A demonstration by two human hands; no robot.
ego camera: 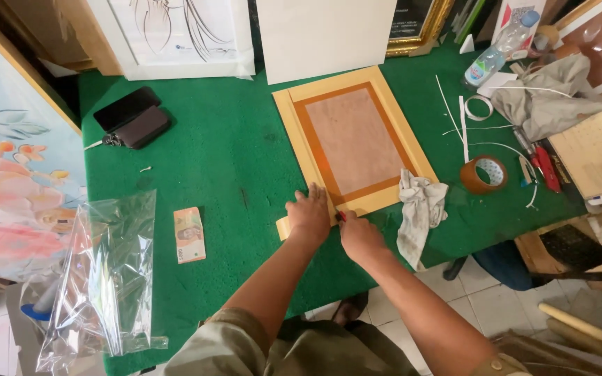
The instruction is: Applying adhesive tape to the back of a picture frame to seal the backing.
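Picture frame [354,143] lies under both hands [334,224], at its near edge.

Near corner of yellow frame [354,139] covered by left hand [309,214] – corner joint not visible. Small red tool [341,216] mostly buried under right hand [359,235]; only a tip shows, kind unclear. Right-hand fingertips tucked under, grip not readable. Both forearms cut off by bottom edge. Flower painting [8,167] cropped at left edge, line drawing [175,31] and white board [325,35] cropped at top. Gilt frame [416,28] mostly hidden behind white board. Water bottle [499,45] partly behind clutter – base not visible. Clear plastic bag [106,278] runs off the bottom; blue item behind it too blurred to identify. Pens [541,163] by tape roll [484,174] too small to separate.
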